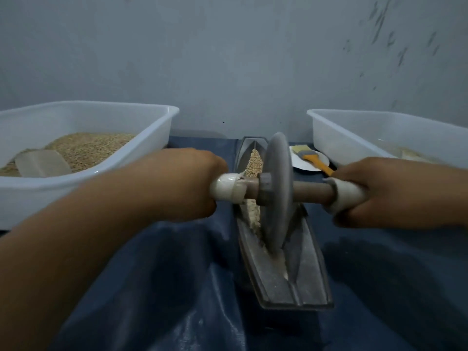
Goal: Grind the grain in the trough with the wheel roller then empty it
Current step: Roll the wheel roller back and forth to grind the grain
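A grey metal trough (pixel 273 282) runs away from me down the middle of the blue cloth. Tan grain (pixel 255 160) fills its far half, with paler crushed grain beside the wheel. The grey wheel roller (pixel 277 191) stands upright in the groove, about midway along. My left hand (pixel 187 183) grips the white-taped left end of its axle. My right hand (pixel 379 193) grips the taped right end.
A white tub (pixel 152 133) at the left holds whole grain and a clear scoop (pixel 43 163). A second white tub (pixel 354 133) stands at the right. Between trough and right tub a brush with an orange handle (pixel 311 158) lies on a white plate. A grey wall is close behind.
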